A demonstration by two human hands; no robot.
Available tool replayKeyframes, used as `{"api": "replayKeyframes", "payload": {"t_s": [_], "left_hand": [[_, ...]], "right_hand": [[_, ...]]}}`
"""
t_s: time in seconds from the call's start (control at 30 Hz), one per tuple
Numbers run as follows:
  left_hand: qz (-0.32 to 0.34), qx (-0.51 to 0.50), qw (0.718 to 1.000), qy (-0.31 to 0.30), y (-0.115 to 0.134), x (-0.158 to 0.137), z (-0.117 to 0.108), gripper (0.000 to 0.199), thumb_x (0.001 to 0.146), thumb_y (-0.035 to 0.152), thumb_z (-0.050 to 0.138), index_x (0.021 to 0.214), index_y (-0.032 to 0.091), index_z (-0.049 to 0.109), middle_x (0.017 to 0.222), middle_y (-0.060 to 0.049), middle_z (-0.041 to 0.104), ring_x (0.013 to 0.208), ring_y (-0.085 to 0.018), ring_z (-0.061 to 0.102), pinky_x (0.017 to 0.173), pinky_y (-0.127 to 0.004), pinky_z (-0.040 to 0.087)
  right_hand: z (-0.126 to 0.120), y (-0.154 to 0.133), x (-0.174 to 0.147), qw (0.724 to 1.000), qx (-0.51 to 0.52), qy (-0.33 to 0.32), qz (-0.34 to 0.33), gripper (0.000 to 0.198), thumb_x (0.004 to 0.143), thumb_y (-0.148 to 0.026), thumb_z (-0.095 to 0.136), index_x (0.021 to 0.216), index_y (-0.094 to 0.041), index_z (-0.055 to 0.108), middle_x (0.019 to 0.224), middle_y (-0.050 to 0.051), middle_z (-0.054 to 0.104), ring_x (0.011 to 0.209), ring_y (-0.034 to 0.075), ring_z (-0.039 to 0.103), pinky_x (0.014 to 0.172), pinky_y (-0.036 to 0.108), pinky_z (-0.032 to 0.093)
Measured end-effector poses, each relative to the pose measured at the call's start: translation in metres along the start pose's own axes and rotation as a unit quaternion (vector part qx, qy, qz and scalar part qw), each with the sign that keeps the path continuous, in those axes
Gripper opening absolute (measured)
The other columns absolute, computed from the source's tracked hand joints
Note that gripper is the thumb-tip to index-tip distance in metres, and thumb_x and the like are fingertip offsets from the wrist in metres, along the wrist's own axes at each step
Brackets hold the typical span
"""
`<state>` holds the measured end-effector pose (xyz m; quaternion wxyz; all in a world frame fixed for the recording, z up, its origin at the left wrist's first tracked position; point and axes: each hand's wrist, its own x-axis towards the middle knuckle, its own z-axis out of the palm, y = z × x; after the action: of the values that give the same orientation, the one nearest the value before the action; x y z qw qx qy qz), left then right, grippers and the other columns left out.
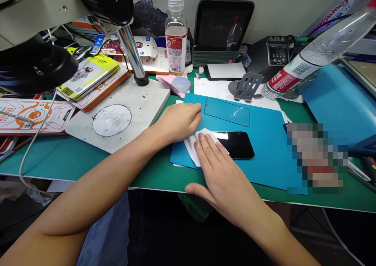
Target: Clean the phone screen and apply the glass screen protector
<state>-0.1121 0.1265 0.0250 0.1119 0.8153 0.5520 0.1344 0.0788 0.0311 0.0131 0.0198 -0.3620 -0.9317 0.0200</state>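
My right hand (219, 174) lies flat on a folded white wipe (192, 148), fingers stretched out and thumb apart. The wipe covers the left part of a black smartphone (239, 144), which lies screen up on a blue mat (264, 156). Just beyond the wipe, my left hand (180, 121) is closed in a fist with a ring on one finger. Its curled fingers hide whatever may be inside. Behind the phone, a clear screen protector with a black border (227, 112) rests on the mat.
A microscope base (141, 109) stands at left, its head overhanging. Boxes (91, 78) are stacked behind it. At the back are a bottle (176, 42), a display (225, 27) and a grey phone stand (249, 86). Another bottle (293, 74) leans at right, near a blurred-out object (315, 156).
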Motion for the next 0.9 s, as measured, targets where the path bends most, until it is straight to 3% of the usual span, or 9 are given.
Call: {"api": "replayKeyframes", "payload": {"t_s": [0.17,0.3,0.43,0.57,0.77,0.9], "left_hand": [[-0.004,0.007,1.000,-0.011,0.000,0.000,0.000,0.028,0.105,0.028,0.038,0.100,0.020,0.064,0.097,-0.009,0.075,0.093,-0.029,0.071,0.071,-0.036,0.047],[-0.005,0.005,1.000,-0.012,0.000,0.000,0.000,0.028,0.105,0.028,0.038,0.098,0.019,0.064,0.095,-0.009,0.074,0.091,-0.028,0.071,0.069,-0.036,0.046],[-0.008,0.011,1.000,-0.008,-0.001,0.001,0.000,0.029,0.106,0.030,0.036,0.100,0.019,0.063,0.097,-0.009,0.075,0.093,-0.029,0.071,0.070,-0.035,0.046],[-0.010,0.013,1.000,-0.015,0.000,0.001,0.000,0.030,0.107,0.031,0.035,0.102,0.020,0.062,0.098,-0.009,0.075,0.094,-0.028,0.072,0.070,-0.035,0.046],[-0.006,0.011,1.000,-0.013,0.002,-0.002,0.001,0.033,0.107,0.033,0.033,0.098,0.020,0.061,0.095,-0.009,0.074,0.091,-0.029,0.072,0.067,-0.036,0.045],[-0.007,0.006,1.000,-0.020,0.002,-0.002,0.002,0.034,0.108,0.036,0.033,0.097,0.021,0.061,0.096,-0.008,0.074,0.092,-0.029,0.071,0.068,-0.036,0.045]], "right_hand": [[0.000,0.027,-0.036,1.000,-0.029,0.007,-0.008,0.093,0.101,-0.067,0.040,0.163,0.001,0.027,0.169,0.026,0.027,0.158,0.036,0.028,0.120,0.056,0.043],[0.004,0.039,-0.027,0.997,-0.050,0.012,0.051,0.093,0.102,-0.067,0.033,0.159,0.006,0.032,0.166,0.031,0.031,0.156,0.042,0.031,0.118,0.061,0.043],[0.007,0.019,0.009,0.996,-0.028,0.005,0.087,0.112,0.095,-0.078,0.033,0.152,0.018,0.036,0.162,0.041,0.026,0.156,0.049,0.025,0.124,0.064,0.032],[0.004,-0.008,0.027,0.999,0.010,-0.009,0.052,0.113,0.093,-0.080,0.039,0.156,0.014,0.032,0.165,0.038,0.022,0.157,0.047,0.018,0.126,0.062,0.028],[-0.004,-0.001,-0.013,0.999,0.023,-0.040,-0.005,0.105,0.094,-0.076,0.044,0.160,0.005,0.031,0.169,0.030,0.021,0.159,0.040,0.020,0.123,0.057,0.039],[-0.003,0.031,-0.042,0.998,-0.018,-0.033,0.059,0.098,0.099,-0.070,0.040,0.161,0.004,0.028,0.169,0.030,0.023,0.158,0.040,0.023,0.120,0.059,0.042]]}}
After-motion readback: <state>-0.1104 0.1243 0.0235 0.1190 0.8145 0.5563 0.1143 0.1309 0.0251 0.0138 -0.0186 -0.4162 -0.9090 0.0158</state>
